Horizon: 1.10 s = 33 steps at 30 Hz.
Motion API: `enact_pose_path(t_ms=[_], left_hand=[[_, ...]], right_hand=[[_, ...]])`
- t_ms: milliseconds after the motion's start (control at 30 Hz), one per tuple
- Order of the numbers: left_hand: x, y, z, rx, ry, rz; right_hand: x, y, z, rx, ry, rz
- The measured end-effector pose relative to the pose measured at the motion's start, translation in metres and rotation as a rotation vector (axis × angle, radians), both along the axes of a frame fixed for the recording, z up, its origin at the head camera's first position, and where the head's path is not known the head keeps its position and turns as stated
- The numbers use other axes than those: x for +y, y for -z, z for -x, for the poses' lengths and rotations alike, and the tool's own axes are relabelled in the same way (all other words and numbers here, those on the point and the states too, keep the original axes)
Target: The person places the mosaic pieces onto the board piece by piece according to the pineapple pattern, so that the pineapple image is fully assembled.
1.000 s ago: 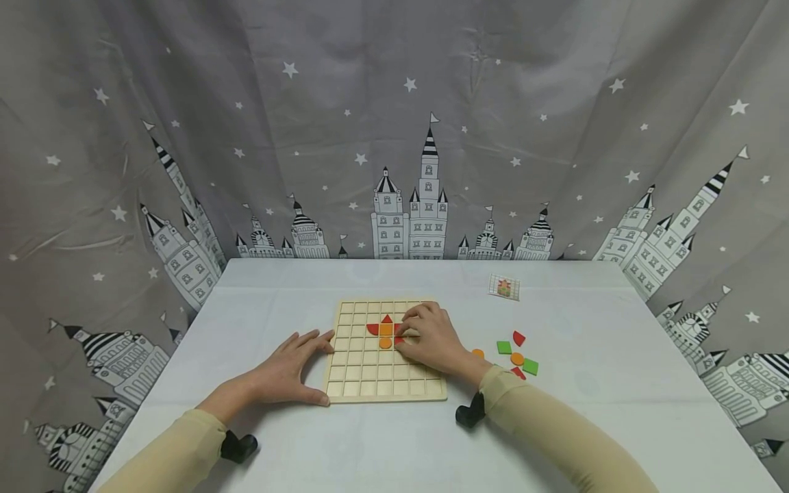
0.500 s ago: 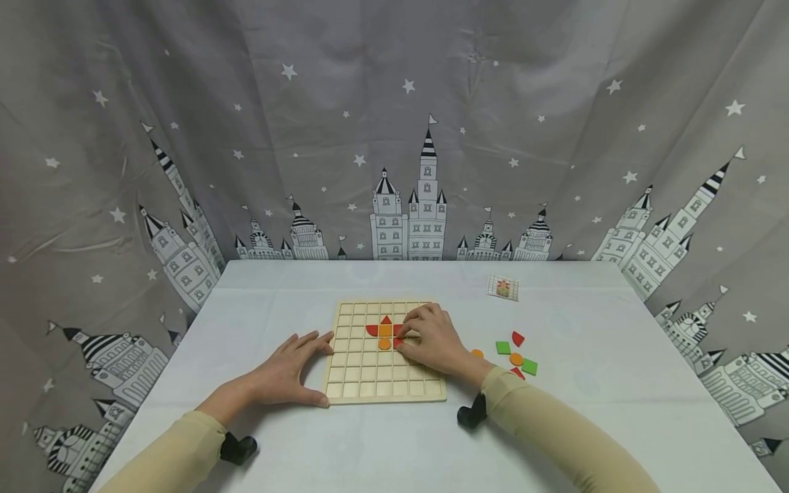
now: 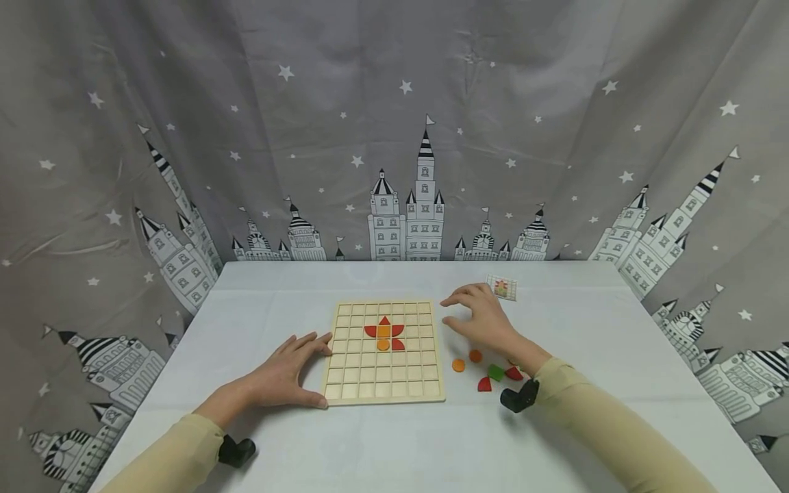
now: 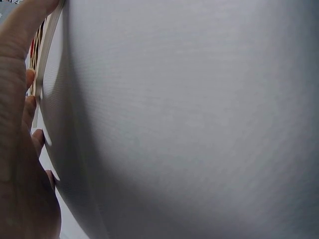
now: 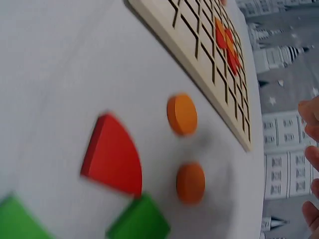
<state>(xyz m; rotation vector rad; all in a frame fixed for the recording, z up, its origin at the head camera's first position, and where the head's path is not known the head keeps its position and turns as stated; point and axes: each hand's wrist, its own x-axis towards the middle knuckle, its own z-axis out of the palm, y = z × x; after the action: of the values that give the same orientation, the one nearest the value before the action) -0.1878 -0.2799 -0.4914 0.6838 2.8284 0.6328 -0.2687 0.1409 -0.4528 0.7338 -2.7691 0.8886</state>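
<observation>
A wooden grid board (image 3: 356, 391) lies on the white table. Near its middle sit a red triangle (image 3: 385, 320), an orange square (image 3: 384, 331), an orange disc (image 3: 383, 344) and red quarter-circle pieces (image 3: 398, 345). My left hand (image 3: 279, 375) rests at the board's left edge, fingers spread and touching it. Just right of the board is my right hand (image 3: 483, 318), thumb and fingers apart with nothing between them. Below that hand lie loose pieces: two orange discs (image 5: 182, 114), a red quarter-circle (image 5: 113, 157) and a green square (image 5: 140, 221) among them.
A small picture card (image 3: 503, 288) with a coloured pattern on a grid lies behind the right hand. A grey curtain (image 3: 394, 82) printed with castles and stars hangs behind the table (image 3: 592, 329).
My right hand has let go of the red quarter-circle on the board, lifted and moved right. That piece now shows right of the orange disc. The left hand stays at the board's edge.
</observation>
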Motion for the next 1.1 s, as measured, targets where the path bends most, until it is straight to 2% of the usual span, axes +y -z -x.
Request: enact_pose_path(t_ms=[300, 600, 833, 1100], left_hand=[[0.0, 0.001, 0.0, -0.006, -0.009, 0.0], [0.001, 0.001, 0.001, -0.001, -0.005, -0.012], [0.0, 0.001, 0.0, 0.004, -0.006, -0.011], [0.0, 0.001, 0.0, -0.006, -0.011, -0.012]], right_hand=[[0.058, -0.001, -0.01, -0.098, 0.102, -0.025], [0.103, 0.011, -0.026, -0.072, 0.109, -0.098], [0.128, 0.026, -0.023, -0.133, 0.156, -0.145], [0.133, 0.037, -0.018, -0.182, 0.173, -0.156]])
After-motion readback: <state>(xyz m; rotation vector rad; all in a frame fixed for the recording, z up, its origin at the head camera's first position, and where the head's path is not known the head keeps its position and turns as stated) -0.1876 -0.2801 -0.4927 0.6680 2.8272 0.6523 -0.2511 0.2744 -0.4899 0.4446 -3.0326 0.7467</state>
